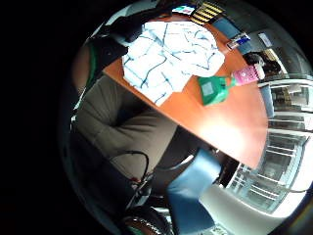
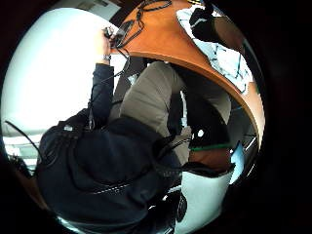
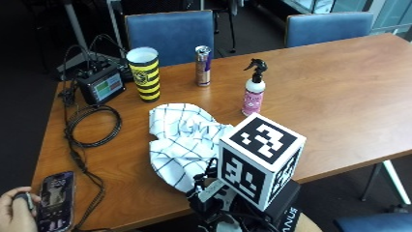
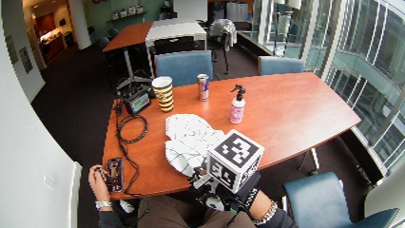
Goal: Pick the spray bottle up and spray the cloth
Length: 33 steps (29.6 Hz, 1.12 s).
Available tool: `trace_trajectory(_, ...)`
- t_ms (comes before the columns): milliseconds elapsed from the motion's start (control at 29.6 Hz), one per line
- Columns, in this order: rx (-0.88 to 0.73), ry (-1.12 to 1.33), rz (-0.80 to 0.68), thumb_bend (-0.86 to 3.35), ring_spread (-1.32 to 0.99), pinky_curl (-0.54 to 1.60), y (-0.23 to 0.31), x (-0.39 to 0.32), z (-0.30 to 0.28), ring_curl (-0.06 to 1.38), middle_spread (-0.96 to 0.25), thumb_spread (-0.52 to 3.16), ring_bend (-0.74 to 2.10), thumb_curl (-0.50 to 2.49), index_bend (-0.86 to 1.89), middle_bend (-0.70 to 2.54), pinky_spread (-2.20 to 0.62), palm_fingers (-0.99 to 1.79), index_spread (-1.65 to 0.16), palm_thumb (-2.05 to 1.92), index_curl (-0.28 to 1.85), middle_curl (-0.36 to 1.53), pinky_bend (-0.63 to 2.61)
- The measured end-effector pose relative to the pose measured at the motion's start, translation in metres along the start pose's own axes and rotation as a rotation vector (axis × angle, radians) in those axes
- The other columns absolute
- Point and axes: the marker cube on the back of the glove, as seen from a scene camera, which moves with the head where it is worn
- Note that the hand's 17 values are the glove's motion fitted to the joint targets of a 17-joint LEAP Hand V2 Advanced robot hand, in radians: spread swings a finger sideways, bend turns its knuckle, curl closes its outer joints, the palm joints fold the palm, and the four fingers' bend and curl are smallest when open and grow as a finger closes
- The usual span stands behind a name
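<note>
At the near edge of the wooden table (image 3: 334, 111) the gloved right hand (image 3: 222, 200) sits low, mostly hidden under the gear strapped to it, so whether its fingers are curled or straight cannot be told; nothing shows in its grasp, and it is just short of the cloth's near edge. The bare left hand (image 3: 13, 212) is well apart from it at the table's near corner, cut off by the picture's edge, with its fingers round a small dark object too small to make out, beside a phone (image 3: 54, 195) lying flat on the table. The cloth (image 3: 183, 142), white with a thin dark check, lies crumpled on the table just beyond the right hand; its near edge is hidden behind the hand's gear. A black cable (image 3: 90, 128) coils on the table to the side of the cloth nearer the phone. Beyond the cloth, and apart from it, the spray bottle (image 3: 254, 94) stands upright, pink-bodied with a white shoulder and a black trigger head; its label cannot be read. Farther from the cloth stand a yellow-and-black striped cup (image 3: 145, 73) and a slim drinks can (image 3: 203, 65), and a small device with a lit screen (image 3: 103, 87) sits near the table's far corner. Two blue chairs (image 3: 170, 34) stand behind the table, partly cut off.
</note>
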Motion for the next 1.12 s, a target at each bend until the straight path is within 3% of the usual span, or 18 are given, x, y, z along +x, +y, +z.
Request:
trace_trajectory(440,-0.002,-0.011,0.004,0.33,-0.08,0.2,0.001,0.001,0.002,0.18,-0.09,0.99,0.25,0.21,0.29,0.22,0.2,0.61,-0.36,0.53,0.25,0.19,0.3)
trace_trajectory(845,0.14,0.007,0.052,0.28,-0.09,0.24,-0.031,0.047,-0.051,0.23,-0.1,1.18,0.25,0.28,0.22,0.18,0.21,0.7,-0.39,0.55,0.3,0.25,0.25)
trace_trajectory(1116,0.287,0.03,0.186,0.24,-0.1,0.26,-0.072,0.105,-0.072,0.26,-0.11,1.22,0.27,0.32,0.18,0.19,0.19,0.77,-0.39,0.56,0.32,0.28,0.22)
